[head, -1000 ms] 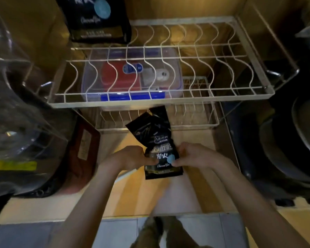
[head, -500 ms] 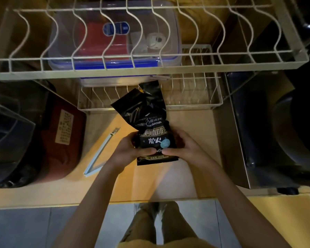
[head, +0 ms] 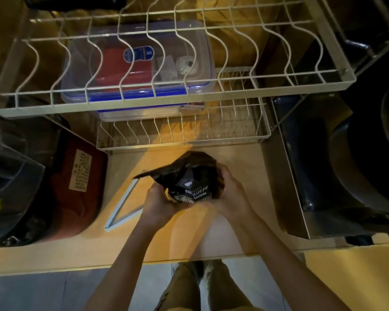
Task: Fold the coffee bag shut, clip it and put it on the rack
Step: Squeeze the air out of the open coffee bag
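Note:
A black coffee bag (head: 190, 176) with white lettering stands on the wooden counter (head: 238, 167), its crumpled top bent over toward the left. My left hand (head: 158, 200) grips its lower left side and my right hand (head: 230, 191) grips its right side. A pale blue bag clip (head: 121, 207) lies open in a V on the counter just left of my left hand. The white wire rack (head: 173, 97) spans the view above the counter.
Under the rack sits a clear lidded box (head: 137, 63) with red and blue contents, over a smaller wire rack (head: 182, 133). A red-brown appliance (head: 76, 182) stands at the left, a metal tray with dark pans (head: 346, 167) at the right.
The bag's top has gone from standing up to bent down toward the left. My hands have slid up the bag's sides. The camera has tilted down, so the rack looks nearer.

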